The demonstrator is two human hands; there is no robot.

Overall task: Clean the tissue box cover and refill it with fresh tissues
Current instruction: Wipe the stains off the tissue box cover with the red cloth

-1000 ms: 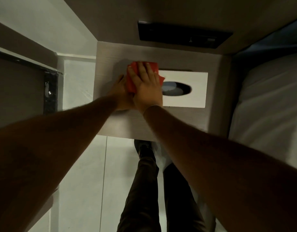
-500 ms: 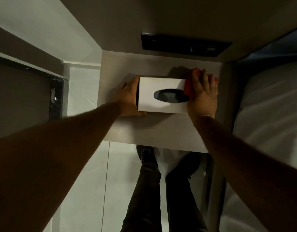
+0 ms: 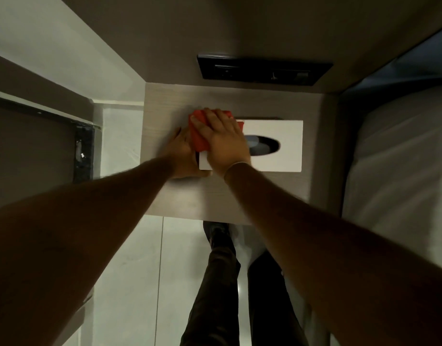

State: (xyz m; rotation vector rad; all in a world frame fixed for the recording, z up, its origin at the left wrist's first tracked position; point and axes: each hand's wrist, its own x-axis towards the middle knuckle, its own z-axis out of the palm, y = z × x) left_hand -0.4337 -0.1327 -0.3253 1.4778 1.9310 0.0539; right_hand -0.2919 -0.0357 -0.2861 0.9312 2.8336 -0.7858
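A white tissue box cover [image 3: 287, 136] with a dark oval slot lies flat on the wooden bedside table [image 3: 239, 196]. My right hand [image 3: 224, 141] presses a red cloth [image 3: 200, 136] flat on the cover's left end, fingers spread over the cloth. My left hand [image 3: 182, 156] holds the cover's left side and near-left corner, partly hidden under my right hand. No tissues show in the slot.
A black switch panel [image 3: 262, 69] sits on the wall behind the table. A bed with white bedding [image 3: 402, 171] borders the table on the right. A dark-framed unit [image 3: 84, 151] stands at the left over pale floor tiles. My legs stand in front of the table.
My right hand with the red cloth has swept from the cover's right end back to its left end. The left hand stays on the left side.
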